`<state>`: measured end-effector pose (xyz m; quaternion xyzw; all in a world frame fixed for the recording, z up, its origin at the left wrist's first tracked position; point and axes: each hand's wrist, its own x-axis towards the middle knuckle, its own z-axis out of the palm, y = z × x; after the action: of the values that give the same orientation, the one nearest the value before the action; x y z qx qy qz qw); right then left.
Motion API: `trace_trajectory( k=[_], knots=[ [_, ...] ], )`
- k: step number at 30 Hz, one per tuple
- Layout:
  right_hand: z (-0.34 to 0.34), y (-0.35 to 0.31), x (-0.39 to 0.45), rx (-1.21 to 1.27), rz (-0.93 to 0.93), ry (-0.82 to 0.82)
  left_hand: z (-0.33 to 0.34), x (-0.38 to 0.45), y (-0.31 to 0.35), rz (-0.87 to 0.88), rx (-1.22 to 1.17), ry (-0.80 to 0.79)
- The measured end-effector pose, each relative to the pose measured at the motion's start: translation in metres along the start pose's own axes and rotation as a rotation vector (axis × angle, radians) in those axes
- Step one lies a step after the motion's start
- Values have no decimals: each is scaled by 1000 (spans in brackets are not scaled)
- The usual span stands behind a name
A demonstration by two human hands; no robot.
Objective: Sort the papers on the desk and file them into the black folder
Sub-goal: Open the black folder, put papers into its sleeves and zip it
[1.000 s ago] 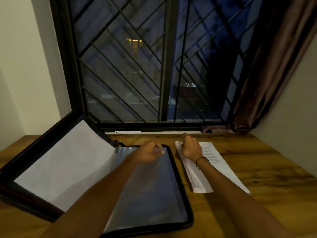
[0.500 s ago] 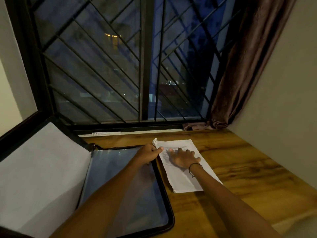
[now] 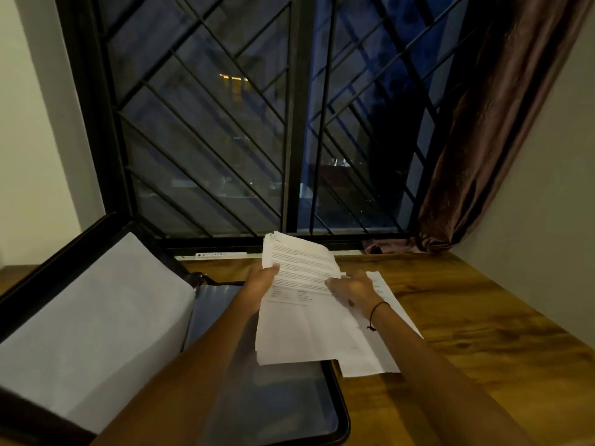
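The printed papers [image 3: 302, 304] are lifted as a loose sheaf above the near-right part of the open black folder [image 3: 335, 410], their far end tilted up toward the window. The left hand [image 3: 262, 284] pinches the sheaf at its left edge, thumb on the printed face and fingers hidden behind; it seems to carry the weight, so the pages hang toward the person. The right hand [image 3: 354, 289] lies at the sheaf's right edge with fingers partly curled. Whether it grips the top pages or only steadies them I cannot tell, though a hold at both edges would suit squaring or leafing through the stack before filing. One more sheet [image 3: 380, 355] lies flat on the wooden counter [image 3: 483, 333] just right of the folder, partly under the right wrist, probably a page not yet gathered.

The folder lies open on the counter, its clear sleeve facing up beneath the sheaf and its left flap [image 3: 96, 317] propped up with a blank white sheet showing. Beyond stand the barred window [image 3: 257, 123] and a brown curtain [image 3: 483, 140].
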<state>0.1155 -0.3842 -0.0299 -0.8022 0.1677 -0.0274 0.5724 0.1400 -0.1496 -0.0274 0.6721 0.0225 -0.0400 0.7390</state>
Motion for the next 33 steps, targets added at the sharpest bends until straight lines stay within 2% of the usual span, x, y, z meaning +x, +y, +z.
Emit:
trace_trajectory(
  k=[2, 4, 7, 12, 14, 18, 26, 30, 33],
  knots=[
    [1, -12, -1, 240, 67, -106, -10, 2, 4, -19, -66, 13],
    [4, -23, -2, 377, 62, -247, -17, 3, 8, -19, -68, -6],
    [10, -39, -13, 368, 19, -353, -24, 3, 15, -45, -115, -57],
    [31, -50, -13, 287, -182, -228, -35, 0, 26, -30, -152, -61],
    [33, -54, -15, 313, -191, -190, -41, 1, 26, -22, -168, -48],
    [37, -56, -13, 327, -209, -226, -53, 1, 25, 23, -160, 10],
    [58, -61, -10, 335, -231, -119, -68, 0, 29, 63, -140, 80],
    [59, -64, -15, 352, -253, -219, -77, 1, 25, 102, -102, 100],
    [58, -64, -19, 263, -274, -323, -83, 2, 28, 79, -92, 166]
  ],
)
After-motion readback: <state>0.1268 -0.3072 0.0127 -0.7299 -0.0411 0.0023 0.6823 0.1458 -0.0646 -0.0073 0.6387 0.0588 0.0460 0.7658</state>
